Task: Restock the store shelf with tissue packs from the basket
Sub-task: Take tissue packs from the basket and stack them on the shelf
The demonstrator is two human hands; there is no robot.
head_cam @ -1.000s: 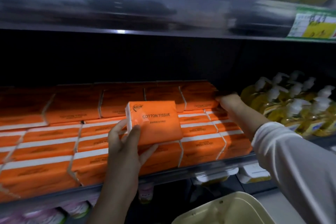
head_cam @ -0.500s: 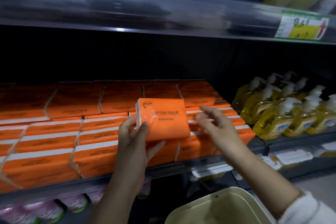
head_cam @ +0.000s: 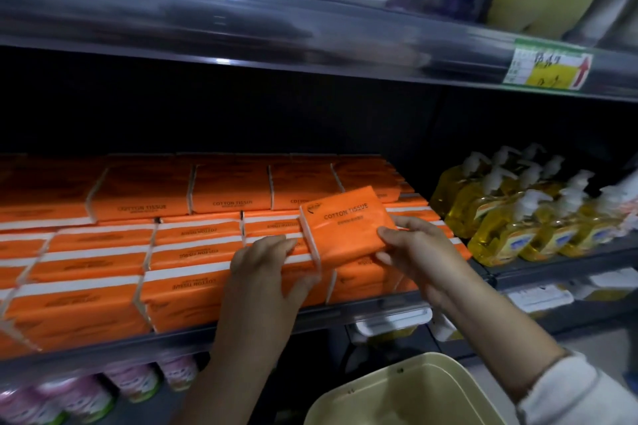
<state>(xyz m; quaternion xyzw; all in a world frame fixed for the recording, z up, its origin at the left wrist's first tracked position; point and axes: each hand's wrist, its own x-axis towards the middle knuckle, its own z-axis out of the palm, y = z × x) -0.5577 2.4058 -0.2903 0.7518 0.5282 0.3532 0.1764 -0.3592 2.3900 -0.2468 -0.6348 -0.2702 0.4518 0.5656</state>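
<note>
Now pinches tissue pack (head_cam: 345,224) with right hand (head_cam: 414,252) too (left hand (head_cam: 266,266) grips its other end); ready for stacking near shelf (head_cam: 179,343) right edge.

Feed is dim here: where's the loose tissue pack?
Head view, right of centre: the tissue pack is held by left hand and right hand in front of the stacked orange packs, left of the yellow soap bottles.

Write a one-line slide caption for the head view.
Left hand and right hand hold a tissue pack before stacked packs on the shelf, soap bottles alongside, basket below.
</note>
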